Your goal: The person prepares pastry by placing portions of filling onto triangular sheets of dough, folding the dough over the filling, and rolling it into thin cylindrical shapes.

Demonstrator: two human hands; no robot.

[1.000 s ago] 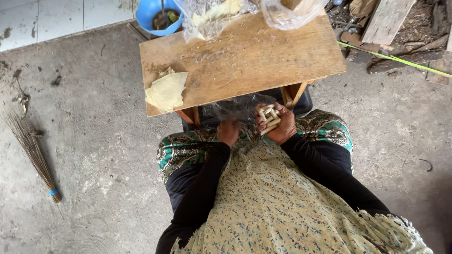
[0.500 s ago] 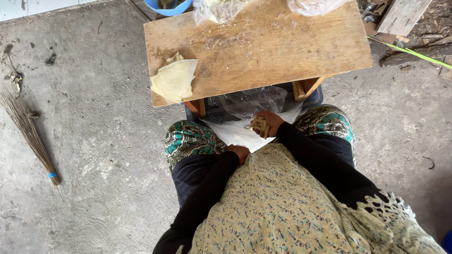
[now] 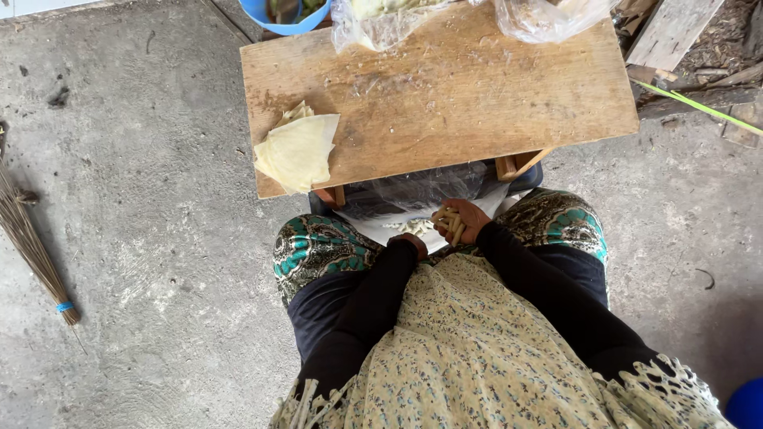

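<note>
Your right hand (image 3: 470, 219) was closed around a small bundle of pale rolled sticks (image 3: 450, 223), held just under the near edge of the low wooden table (image 3: 477, 95), between your knees. Your left hand (image 3: 411, 244) lay just beside it, curled at the lap; whether it gripped anything, you could not tell from this view. Below both hands sat a clear plastic bag (image 3: 413, 199) over a white sheet, with a few more pale pieces (image 3: 409, 227) lying on it. Both arms wore black sleeves; a pale floral cloth (image 3: 477, 349) covered your lap, over teal patterned trousers (image 3: 314, 246). On the table's left near corner lay a stack of thin cream wrappers (image 3: 296, 151), overhanging the edge. At the far edge stood two filled clear bags (image 3: 373, 24) and a blue bowl (image 3: 274, 14). On the concrete floor to the left lay a stick broom (image 3: 32, 246).
</note>
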